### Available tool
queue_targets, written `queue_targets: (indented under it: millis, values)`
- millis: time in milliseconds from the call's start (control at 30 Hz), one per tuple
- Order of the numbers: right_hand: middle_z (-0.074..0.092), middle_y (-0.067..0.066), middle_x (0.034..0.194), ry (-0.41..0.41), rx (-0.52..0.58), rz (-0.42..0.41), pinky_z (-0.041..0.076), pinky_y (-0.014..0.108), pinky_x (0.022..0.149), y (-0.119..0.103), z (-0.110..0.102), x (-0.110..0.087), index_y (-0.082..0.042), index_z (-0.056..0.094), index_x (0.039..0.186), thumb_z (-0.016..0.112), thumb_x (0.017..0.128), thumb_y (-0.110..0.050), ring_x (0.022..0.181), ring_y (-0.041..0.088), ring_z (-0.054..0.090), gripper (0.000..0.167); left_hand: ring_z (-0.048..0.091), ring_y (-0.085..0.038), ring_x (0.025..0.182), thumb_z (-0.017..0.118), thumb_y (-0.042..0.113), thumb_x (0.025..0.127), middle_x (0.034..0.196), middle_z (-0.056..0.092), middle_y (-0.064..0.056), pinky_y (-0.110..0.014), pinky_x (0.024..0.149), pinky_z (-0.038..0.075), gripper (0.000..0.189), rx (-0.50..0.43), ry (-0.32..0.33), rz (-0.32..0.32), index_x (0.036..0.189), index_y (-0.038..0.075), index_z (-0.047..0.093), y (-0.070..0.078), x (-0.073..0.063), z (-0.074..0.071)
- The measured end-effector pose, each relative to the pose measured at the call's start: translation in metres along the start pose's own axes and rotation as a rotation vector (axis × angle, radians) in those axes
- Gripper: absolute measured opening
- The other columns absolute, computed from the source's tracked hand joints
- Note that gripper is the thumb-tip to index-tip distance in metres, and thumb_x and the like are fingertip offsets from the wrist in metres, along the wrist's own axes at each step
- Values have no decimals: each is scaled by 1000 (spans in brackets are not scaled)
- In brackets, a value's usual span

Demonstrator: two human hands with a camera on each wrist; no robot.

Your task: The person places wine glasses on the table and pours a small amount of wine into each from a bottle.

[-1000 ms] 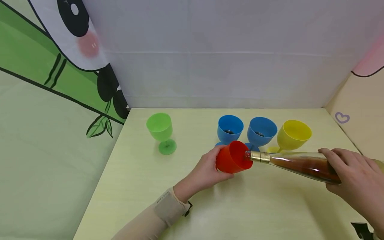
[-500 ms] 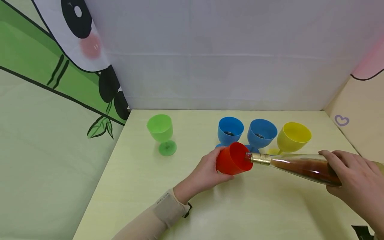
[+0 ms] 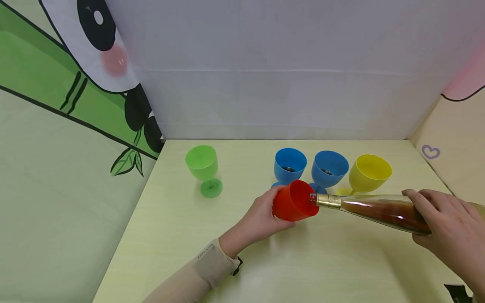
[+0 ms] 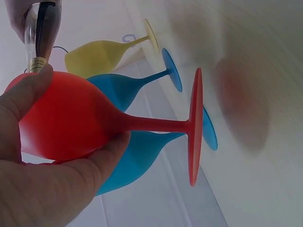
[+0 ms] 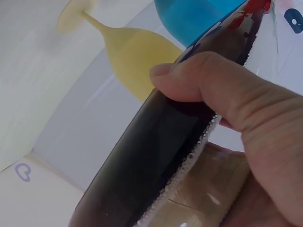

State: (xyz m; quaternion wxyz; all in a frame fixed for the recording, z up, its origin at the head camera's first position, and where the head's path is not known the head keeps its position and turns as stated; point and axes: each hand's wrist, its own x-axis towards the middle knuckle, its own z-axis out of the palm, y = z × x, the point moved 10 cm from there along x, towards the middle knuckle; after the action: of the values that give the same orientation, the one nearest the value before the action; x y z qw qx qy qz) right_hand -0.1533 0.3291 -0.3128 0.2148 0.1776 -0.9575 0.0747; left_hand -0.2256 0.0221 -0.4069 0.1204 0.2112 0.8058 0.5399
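Observation:
My left hand (image 3: 261,214) grips the bowl of a red goblet (image 3: 293,204), tilted with its mouth to the right. In the left wrist view the foot of the red goblet (image 4: 194,127) is off the table. A clear glass bottle (image 3: 379,210) with a gold neck band and dark brown liquid lies nearly level in my right hand (image 3: 451,231), its mouth at the red goblet's rim. Fingers and thumb wrap the bottle (image 5: 156,151) in the right wrist view, where bubbles line the liquid's edge. How much liquid the red goblet holds is hidden.
Behind the red goblet stand two blue goblets (image 3: 289,164), each with dark liquid at the bottom, and a yellow goblet (image 3: 369,172). Left of them, a green goblet (image 3: 202,164) is on the pale table (image 3: 170,248). A white cloth wall (image 3: 265,84) rises behind.
The head view has shifted slightly. Both hands, the red goblet and the bottle keep nearly the same pose.

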Motion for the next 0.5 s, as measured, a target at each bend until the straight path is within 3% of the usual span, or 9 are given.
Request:
queue_targets:
  millis: [500]
  values:
    - [54,26,116,-16,-9,7,31,65,88,0,0,3,-8,53,132,88,37,0,106,49,47,102,55,-15,117,91,10,75,129,58,10,-27,81,55,82,15,3,2,143,19,47,0,0,-1]
